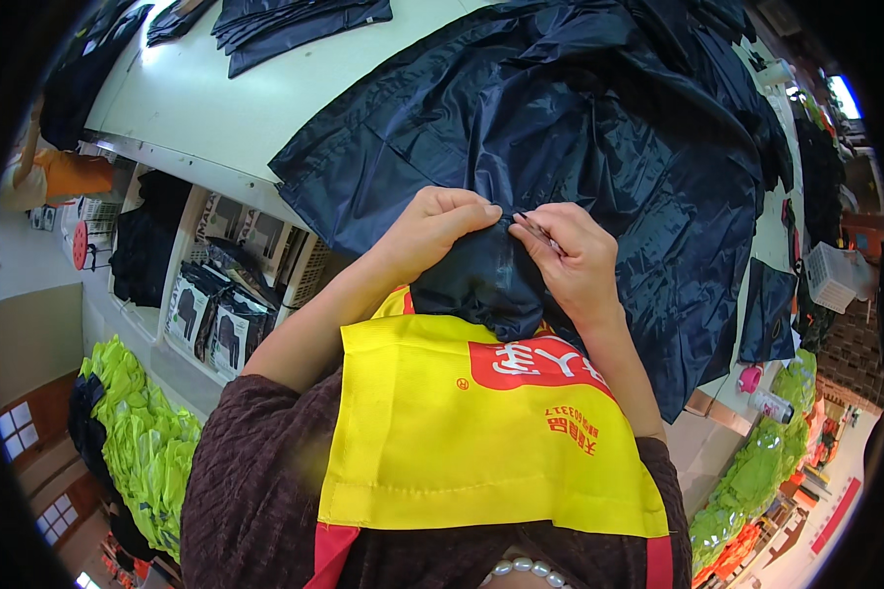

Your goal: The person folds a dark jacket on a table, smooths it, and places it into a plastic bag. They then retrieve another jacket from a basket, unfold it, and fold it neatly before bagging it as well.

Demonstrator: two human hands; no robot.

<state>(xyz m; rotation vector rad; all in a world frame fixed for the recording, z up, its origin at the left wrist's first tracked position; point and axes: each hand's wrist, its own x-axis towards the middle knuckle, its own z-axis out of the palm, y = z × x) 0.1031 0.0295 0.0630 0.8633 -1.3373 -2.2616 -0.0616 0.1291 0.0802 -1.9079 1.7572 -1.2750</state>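
A large, glossy dark navy garment (580,118) of thin waterproof-looking cloth is spread in folds over the white table, its near part hanging down to my lap. My left hand (427,231) is closed, thumb and forefinger pinching an edge of that cloth in front of my chest. Just to its right, my right hand (572,250) is closed around a small slim tool (550,240) with a dark tip, perhaps thread snips; the fingers hide most of it. Its tip is close to the pinched edge. A yellow apron (413,432) with red print covers my front.
Folded dark garments (300,25) lie on the white table (236,108) at the far left. Under it, a shelf holds packaged clothing (216,319). Piles of lime-yellow garments (142,442) flank me on both sides. A white basket (835,278) stands at right; another person (74,172) is at far left.
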